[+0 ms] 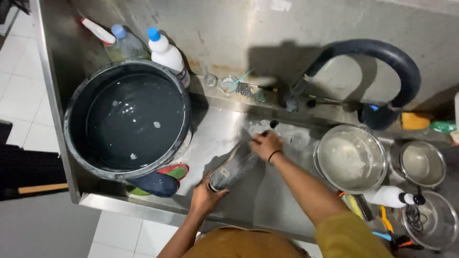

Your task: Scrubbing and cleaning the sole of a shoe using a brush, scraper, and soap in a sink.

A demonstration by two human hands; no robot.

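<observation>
- A grey shoe (233, 168) lies on the wet steel sink floor (220, 138), just right of a big dark bucket (126, 119) of murky water.
- Its long axis runs on a slant: one end points to the lower left, toward the person, the other to the upper right, toward the back wall.
- The shoe looks grey, speckled and wet; whether sole or upper faces up is hard to tell.
- The left hand (206, 197) holds the near end, fingers curled and clamped on it.
- The right hand (267, 143), a dark band at the wrist, sits at the far end, fingers closed together; what they hold is hidden.
- Behind the bucket stand a white bottle with a blue cap (167, 53), a clear bottle with a blue cap (126, 44) and a spray bottle with a red-and-white head (97, 31).
- Colourful insoles (173, 170) and a dark blue shoe (155, 184) lie under the bucket's near edge.
- Steel bowls (351, 157) sit to the right.
</observation>
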